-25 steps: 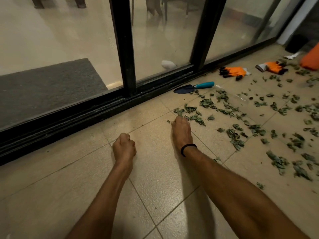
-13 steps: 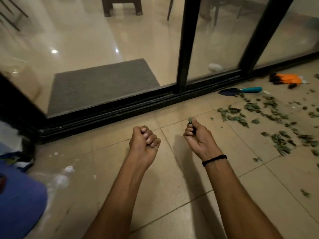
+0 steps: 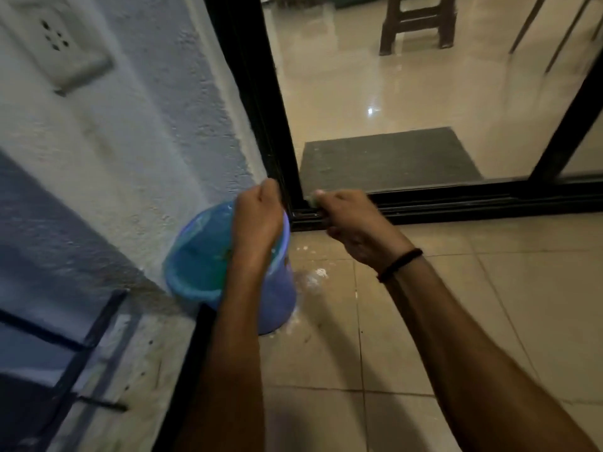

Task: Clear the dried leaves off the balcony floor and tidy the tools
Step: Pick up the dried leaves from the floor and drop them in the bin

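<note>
Your left hand (image 3: 257,220), fisted, hovers over a blue bucket (image 3: 199,265) beside the wall (image 3: 130,151); your right hand (image 3: 349,216) pinches leaf bits (image 3: 314,200) near the door frame (image 3: 280,132).

L fist (image 3: 257,216) hides its contents & bucket (image 3: 195,256) interior; leaf bit in R fist (image 3: 349,220) blurred.

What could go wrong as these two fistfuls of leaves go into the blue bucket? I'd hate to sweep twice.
The right hand, closed with a bit of green showing at the fingertips, is beside the bucket, not over it; opening now would likely drop leaves on the floor tiles. The left hand sits at the bucket's rim, so it could nudge or tip the bucket.
</note>
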`<state>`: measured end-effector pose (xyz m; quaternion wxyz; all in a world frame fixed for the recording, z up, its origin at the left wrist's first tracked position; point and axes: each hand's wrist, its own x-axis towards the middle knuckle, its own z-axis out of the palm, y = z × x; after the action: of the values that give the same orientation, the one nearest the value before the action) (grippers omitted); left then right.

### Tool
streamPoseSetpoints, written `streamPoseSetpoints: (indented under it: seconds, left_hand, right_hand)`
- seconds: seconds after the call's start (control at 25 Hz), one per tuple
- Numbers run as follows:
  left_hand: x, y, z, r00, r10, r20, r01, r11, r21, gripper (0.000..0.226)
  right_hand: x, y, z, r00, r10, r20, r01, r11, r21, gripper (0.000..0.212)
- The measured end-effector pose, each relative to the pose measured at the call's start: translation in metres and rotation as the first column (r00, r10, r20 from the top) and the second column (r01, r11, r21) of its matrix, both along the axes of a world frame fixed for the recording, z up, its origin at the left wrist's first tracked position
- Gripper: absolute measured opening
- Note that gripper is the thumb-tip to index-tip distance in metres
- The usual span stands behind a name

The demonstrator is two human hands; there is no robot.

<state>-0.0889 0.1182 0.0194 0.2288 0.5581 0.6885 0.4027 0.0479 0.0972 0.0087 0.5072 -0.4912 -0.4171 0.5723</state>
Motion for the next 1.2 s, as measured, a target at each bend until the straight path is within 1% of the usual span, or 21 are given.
streamPoseSetpoints:
  seconds: [0.04,0.08,0.12,0.16,0.2,0.24,0.28,0.32,0.4,0.44,0.48,0.52,0.6,0.68,0.76,0.88,0.96,1.04,1.12,1.2]
  left_hand:
    - [-0.032,0.012,-0.004,0.998,0.053,-0.04,-0.054,0.998,-0.04,0.025]
    - [-0.057,0.019,-0.008,0.997,0.084,-0.002,-0.083,0.993,-0.088,0.031]
    - [-0.076,0.024,-0.013,0.992,0.124,0.031,-0.118,0.981,-0.151,0.036]
    - [-0.088,0.025,-0.019,0.988,0.145,0.049,-0.131,0.967,-0.219,0.039]
    - [-0.094,0.021,-0.024,0.989,0.142,0.052,-0.123,0.954,-0.274,0.042]
    - [-0.097,0.017,-0.028,0.992,0.118,0.035,-0.102,0.95,-0.295,0.044]
    - [-0.096,0.014,-0.03,0.993,0.111,0.033,-0.098,0.957,-0.273,0.045]
    - [-0.094,0.011,-0.028,0.992,0.123,0.04,-0.112,0.97,-0.214,0.042]
    - [-0.084,0.009,-0.02,0.981,0.181,0.069,-0.177,0.982,-0.071,0.033]
    - [-0.076,0.009,-0.015,0.976,0.211,0.057,-0.212,0.977,0.002,0.029]
    - [-0.063,0.008,-0.01,0.973,0.225,0.056,-0.229,0.97,0.079,0.027]
    - [-0.047,0.006,-0.005,0.974,0.213,0.077,-0.223,0.963,0.151,0.024]
    - [-0.006,0.002,0.0,0.985,0.109,0.133,-0.142,0.952,0.27,0.02]
    - [0.052,-0.007,-0.006,0.986,-0.055,0.155,0.009,0.958,0.286,0.015]
    - [0.109,-0.018,-0.021,0.958,-0.224,0.182,0.174,0.952,0.252,0.01]
    - [0.195,-0.043,-0.051,0.888,-0.421,0.185,0.394,0.904,0.167,0.01]
    - [0.25,-0.064,-0.072,0.835,-0.522,0.174,0.512,0.853,0.103,0.009]
    - [0.301,-0.089,-0.093,0.774,-0.619,0.134,0.618,0.784,0.057,0.009]
    - [0.345,-0.113,-0.113,0.706,-0.702,0.091,0.703,0.71,0.027,0.011]
    - [0.386,-0.133,-0.137,0.618,-0.785,0.053,0.785,0.619,0.013,0.014]
  right_hand:
    - [-0.024,0.007,0.008,0.992,0.075,0.099,-0.077,0.997,0.019,0.019]
    - [-0.045,0.015,0.014,0.97,0.167,0.177,-0.171,0.985,0.004,0.017]
    - [-0.063,0.021,0.018,0.945,0.258,0.202,-0.256,0.966,-0.038,0.017]
    - [-0.077,0.025,0.021,0.923,0.339,0.183,-0.327,0.94,-0.096,0.02]
    - [-0.086,0.028,0.021,0.903,0.402,0.149,-0.382,0.912,-0.146,0.03]
    - [-0.092,0.028,0.023,0.89,0.441,0.115,-0.418,0.89,-0.18,0.041]
    - [-0.094,0.028,0.023,0.894,0.442,0.068,-0.424,0.887,-0.184,0.044]
    - [-0.091,0.027,0.023,0.915,0.403,0.01,-0.395,0.903,-0.172,0.042]
    - [-0.078,0.023,0.021,0.972,0.22,-0.079,-0.229,0.963,-0.141,0.028]
    - [-0.066,0.02,0.017,0.99,0.11,-0.087,-0.121,0.985,-0.124,0.018]
    - [-0.051,0.017,0.011,0.997,0.011,-0.082,-0.019,0.996,-0.093,0.014]
    - [-0.034,0.013,0.003,0.995,-0.08,-0.061,0.077,0.996,-0.048,0.016]
    - [0.01,-0.001,-0.018,0.962,-0.273,-0.01,0.273,0.962,0.016,0.021]
    - [0.065,-0.027,-0.04,0.876,-0.48,0.048,0.478,0.877,0.04,0.017]
    - [0.118,-0.06,-0.06,0.759,-0.643,0.103,0.645,0.764,0.025,0.011]
    - [0.198,-0.118,-0.09,0.55,-0.808,0.214,0.823,0.568,0.028,0.008]
    - [0.245,-0.161,-0.108,0.417,-0.87,0.262,0.9,0.436,0.017,0.007]
    - [0.286,-0.203,-0.126,0.304,-0.9,0.313,0.948,0.319,-0.004,0.008]
    - [0.321,-0.239,-0.146,0.198,-0.904,0.38,0.977,0.212,-0.003,0.012]
    - [0.351,-0.27,-0.163,0.091,-0.891,0.445,0.995,0.103,0.002,0.014]
